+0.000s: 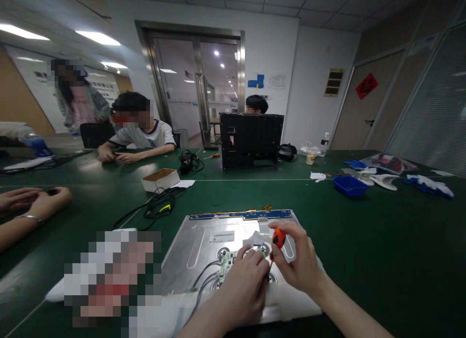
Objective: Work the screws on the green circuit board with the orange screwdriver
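A silver metal display panel (193, 235) lies flat on the table before me, with a narrow blue circuit strip (233, 215) along its far edge. On its middle sits a small green circuit board (227, 263) among round metal mounts, with dark cables (202, 290) running off to the left. My right hand (300, 260) grips an orange-and-black screwdriver (279, 237) by the handle, its shaft pointing down at the panel. Beside the shaft, my left hand (249, 275) rests over the board with fingers curled; anything between its fingers is hidden.
Left of the panel lie black cables (156, 202) and an open cardboard box (160, 179). A black frame (251, 140) stands upright farther back. At right are a blue tray (350, 186) and gloves (429, 183). Another person's hands (47, 204) are at far left; other people are across the table.
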Motion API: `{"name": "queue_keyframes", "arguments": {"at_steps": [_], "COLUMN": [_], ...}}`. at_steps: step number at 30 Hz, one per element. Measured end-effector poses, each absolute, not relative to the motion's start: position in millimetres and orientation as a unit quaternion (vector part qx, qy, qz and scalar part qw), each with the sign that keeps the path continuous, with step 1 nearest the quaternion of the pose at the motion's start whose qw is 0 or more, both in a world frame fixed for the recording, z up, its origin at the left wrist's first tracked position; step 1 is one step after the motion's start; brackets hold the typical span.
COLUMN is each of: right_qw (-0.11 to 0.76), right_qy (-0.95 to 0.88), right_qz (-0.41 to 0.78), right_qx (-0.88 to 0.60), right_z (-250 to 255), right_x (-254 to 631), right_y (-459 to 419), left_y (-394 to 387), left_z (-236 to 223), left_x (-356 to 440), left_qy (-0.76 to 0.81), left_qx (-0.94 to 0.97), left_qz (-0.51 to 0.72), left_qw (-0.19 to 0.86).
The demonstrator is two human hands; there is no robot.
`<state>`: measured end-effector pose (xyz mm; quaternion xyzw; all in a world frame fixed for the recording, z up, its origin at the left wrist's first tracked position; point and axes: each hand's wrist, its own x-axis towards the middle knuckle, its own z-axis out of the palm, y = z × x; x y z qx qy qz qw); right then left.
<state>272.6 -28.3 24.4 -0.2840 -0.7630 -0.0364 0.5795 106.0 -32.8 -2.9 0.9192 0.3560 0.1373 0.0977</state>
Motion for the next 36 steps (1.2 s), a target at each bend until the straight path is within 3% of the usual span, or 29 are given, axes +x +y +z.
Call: {"name": "queue_keyframes", "arguments": {"at_steps": [36], "right_qw": [0.577], "right_qy": [-0.745], "right_qz": [-0.116], "right_qx": [-0.315], "right_z": [30.2], "right_x": [270.3], "right_y": [-29.7], "left_y": [-32.1], "left_z": [-5.7], "left_x": [106.1], "left_qy": [0.356], "left_qx": [0.921], "left_qz": [0.130], "left_qw": [0.088]}}
